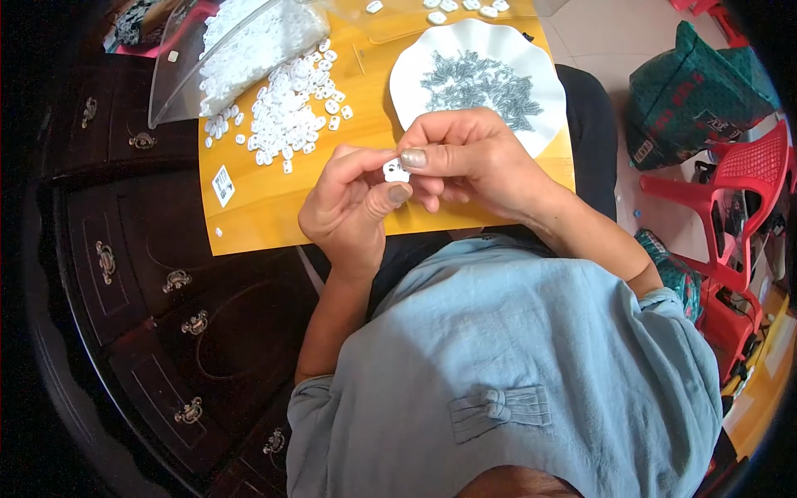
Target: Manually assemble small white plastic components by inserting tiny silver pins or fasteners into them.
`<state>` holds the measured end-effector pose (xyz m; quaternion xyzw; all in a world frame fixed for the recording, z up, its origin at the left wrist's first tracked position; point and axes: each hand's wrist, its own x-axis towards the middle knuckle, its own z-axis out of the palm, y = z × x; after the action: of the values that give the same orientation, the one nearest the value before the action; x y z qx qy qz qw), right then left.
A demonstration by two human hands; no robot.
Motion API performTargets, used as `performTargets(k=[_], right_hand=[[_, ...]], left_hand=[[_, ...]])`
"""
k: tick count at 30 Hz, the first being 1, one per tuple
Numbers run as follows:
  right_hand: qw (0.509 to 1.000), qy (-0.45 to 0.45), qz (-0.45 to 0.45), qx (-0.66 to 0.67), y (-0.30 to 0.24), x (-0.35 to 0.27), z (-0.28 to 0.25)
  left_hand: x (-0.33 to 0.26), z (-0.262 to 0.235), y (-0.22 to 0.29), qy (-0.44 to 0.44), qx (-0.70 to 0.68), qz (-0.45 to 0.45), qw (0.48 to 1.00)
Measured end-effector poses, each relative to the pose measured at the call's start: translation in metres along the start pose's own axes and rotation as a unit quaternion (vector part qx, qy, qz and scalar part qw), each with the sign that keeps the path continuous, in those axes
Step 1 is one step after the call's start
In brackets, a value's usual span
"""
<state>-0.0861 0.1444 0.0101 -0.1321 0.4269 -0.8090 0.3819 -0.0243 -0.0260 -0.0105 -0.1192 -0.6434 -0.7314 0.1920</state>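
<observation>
My left hand (353,199) pinches a small white plastic piece (397,173) with dark holes between thumb and fingers. At the piece's upper edge, my right hand (477,162) is closed, thumb pressed against the index finger. Anything between those right fingertips is too small or too hidden to make out. Just beyond the right hand stands a white plate (405,87) with a wavy rim, holding many small grey metal-looking pins (473,83). Left of the plate lies a loose heap of similar white pieces (286,112).
The heap spills from a clear container (170,87) full of white pieces (266,41) on the yellow tabletop (365,91). A label sticker (222,186) lies near the left edge. Dark drawers (124,274) flank the left; a red chair (730,183) and green bag (693,95) stand right.
</observation>
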Motion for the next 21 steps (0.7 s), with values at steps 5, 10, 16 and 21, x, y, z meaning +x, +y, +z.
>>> performTargets(k=[5, 10, 16, 21], right_hand=[[1.000, -0.002, 0.002, -0.010, 0.000, -0.001, -0.002], [1.000, 0.018, -0.003, 0.000, 0.002, -0.003, 0.001], [1.000, 0.022, -0.006, 0.021, 0.000, -0.004, 0.002], [1.000, 0.016, -0.010, 0.019, 0.003, -0.003, 0.000]], left_hand=[[-0.002, 0.010, 0.003, 0.007, 0.035, 0.013, 0.999], [-0.004, 0.015, -0.005, 0.010, 0.089, 0.072, 0.993], [-0.003, 0.014, -0.004, 0.007, 0.086, 0.076, 0.993], [-0.001, 0.007, -0.001, -0.017, 0.121, 0.088, 0.989]])
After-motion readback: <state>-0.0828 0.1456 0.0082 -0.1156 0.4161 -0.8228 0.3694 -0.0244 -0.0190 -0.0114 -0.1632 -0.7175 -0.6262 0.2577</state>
